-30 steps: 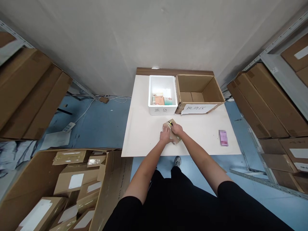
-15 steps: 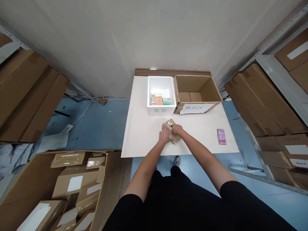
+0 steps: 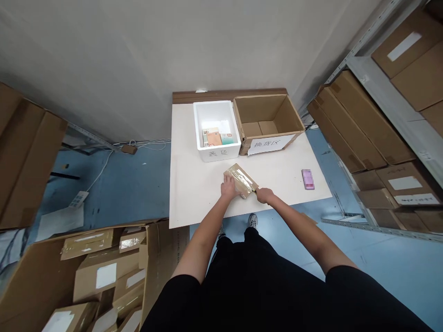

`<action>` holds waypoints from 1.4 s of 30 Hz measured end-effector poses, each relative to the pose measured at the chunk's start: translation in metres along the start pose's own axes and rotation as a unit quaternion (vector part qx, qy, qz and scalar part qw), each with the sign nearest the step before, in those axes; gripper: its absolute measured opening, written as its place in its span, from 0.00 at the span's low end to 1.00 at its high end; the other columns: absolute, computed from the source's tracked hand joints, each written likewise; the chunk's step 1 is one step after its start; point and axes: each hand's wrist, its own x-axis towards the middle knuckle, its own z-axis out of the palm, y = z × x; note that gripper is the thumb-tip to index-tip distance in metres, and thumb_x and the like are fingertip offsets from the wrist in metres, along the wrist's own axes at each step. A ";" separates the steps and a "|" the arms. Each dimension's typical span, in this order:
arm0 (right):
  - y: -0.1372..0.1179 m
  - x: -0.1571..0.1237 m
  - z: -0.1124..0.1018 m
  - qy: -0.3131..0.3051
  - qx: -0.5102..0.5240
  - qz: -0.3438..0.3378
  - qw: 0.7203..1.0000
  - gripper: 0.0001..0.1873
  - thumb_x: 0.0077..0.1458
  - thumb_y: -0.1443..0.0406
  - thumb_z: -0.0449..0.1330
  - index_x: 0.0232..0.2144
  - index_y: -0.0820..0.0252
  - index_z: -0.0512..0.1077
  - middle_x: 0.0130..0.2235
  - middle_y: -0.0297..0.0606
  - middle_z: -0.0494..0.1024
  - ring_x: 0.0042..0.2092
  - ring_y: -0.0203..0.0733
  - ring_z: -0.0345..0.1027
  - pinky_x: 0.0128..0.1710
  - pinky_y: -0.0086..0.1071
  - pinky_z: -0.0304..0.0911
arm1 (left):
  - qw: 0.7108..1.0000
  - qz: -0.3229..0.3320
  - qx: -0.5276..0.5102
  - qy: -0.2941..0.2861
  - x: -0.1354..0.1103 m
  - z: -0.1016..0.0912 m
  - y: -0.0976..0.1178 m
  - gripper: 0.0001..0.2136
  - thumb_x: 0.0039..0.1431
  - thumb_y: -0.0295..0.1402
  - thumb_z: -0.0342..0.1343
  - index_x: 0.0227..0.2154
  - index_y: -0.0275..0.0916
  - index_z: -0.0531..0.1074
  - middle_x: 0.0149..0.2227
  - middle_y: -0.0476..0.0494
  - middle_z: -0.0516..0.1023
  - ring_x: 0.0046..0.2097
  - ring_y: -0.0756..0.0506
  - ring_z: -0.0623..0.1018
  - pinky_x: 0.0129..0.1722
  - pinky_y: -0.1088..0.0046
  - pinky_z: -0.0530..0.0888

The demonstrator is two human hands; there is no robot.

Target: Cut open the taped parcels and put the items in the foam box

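A small cardboard box (image 3: 245, 179) wrapped in shiny clear tape lies aslant near the front of the white table. My left hand (image 3: 229, 187) grips its left end, fingers over the top and thumb along the near side. At the box's right corner, my right hand (image 3: 265, 195) is closed around a small dark cutter (image 3: 255, 189), mostly hidden in the fist. Behind the box stands a white foam bin (image 3: 218, 153) with several small cartons (image 3: 213, 139) inside. Beside it is an open cardboard carton (image 3: 272, 144) with a handwritten paper label.
A pixelated purple packet (image 3: 308, 179) lies at the table's right. On the lower left, a large carton (image 3: 147, 267) holds several taped parcels. Shelving with brown boxes (image 3: 360, 124) flanks the right side, and more boxes (image 3: 27, 152) stand at the left.
My right hand has moved from the top of the box to its right corner. The left hand still grips the box, now nearer its left end. The camera view has shifted.
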 end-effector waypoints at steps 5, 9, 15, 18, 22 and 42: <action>0.035 -0.002 0.005 0.044 0.123 0.037 0.991 0.16 0.71 0.55 0.55 0.53 0.57 0.70 0.45 0.48 0.82 0.32 0.47 0.80 0.35 0.38 0.71 | 1.000 -0.017 0.021 -0.001 0.000 -0.002 0.011 0.57 0.51 0.63 0.65 0.75 0.34 0.49 0.76 0.23 0.48 0.78 0.27 0.41 0.66 0.54 0.67; 0.038 0.021 0.011 0.151 0.274 0.094 0.945 0.30 0.67 0.41 0.56 0.56 0.56 0.62 0.44 0.45 0.81 0.30 0.44 0.78 0.32 0.34 0.68 | 0.997 -0.053 0.050 0.004 -0.002 -0.002 0.027 0.56 0.53 0.61 0.65 0.75 0.32 0.49 0.74 0.20 0.53 0.77 0.22 0.44 0.68 0.46 0.61; 0.025 0.053 0.024 0.149 0.394 0.117 0.899 0.28 0.64 0.44 0.61 0.53 0.53 0.59 0.45 0.42 0.80 0.29 0.42 0.77 0.29 0.32 0.69 | 0.991 0.124 0.039 -0.008 0.003 -0.008 0.035 0.45 0.59 0.48 0.63 0.75 0.43 0.52 0.77 0.34 0.51 0.77 0.26 0.44 0.73 0.48 0.51; 0.022 0.061 0.025 0.170 0.371 0.106 0.907 0.24 0.66 0.48 0.61 0.53 0.52 0.59 0.46 0.41 0.79 0.34 0.43 0.78 0.31 0.31 0.69 | 0.980 0.192 0.029 -0.029 0.007 -0.012 0.034 0.40 0.58 0.42 0.64 0.72 0.48 0.57 0.74 0.39 0.59 0.76 0.31 0.51 0.73 0.53 0.53; 0.020 0.072 0.020 0.191 0.319 0.084 0.925 0.22 0.66 0.52 0.60 0.55 0.52 0.58 0.46 0.39 0.78 0.40 0.45 0.78 0.34 0.30 0.68 | 0.978 0.202 0.035 -0.047 0.010 -0.016 0.037 0.33 0.58 0.44 0.65 0.66 0.46 0.67 0.67 0.37 0.68 0.71 0.30 0.60 0.71 0.52 0.57; 0.048 0.063 -0.005 0.050 0.314 -0.148 0.936 0.17 0.75 0.51 0.45 0.54 0.51 0.66 0.29 0.26 0.78 0.27 0.38 0.75 0.34 0.26 0.67 | 0.998 0.055 0.011 0.000 0.003 -0.001 0.041 0.36 0.56 0.38 0.72 0.66 0.41 0.68 0.73 0.34 0.63 0.74 0.33 0.61 0.72 0.58 0.58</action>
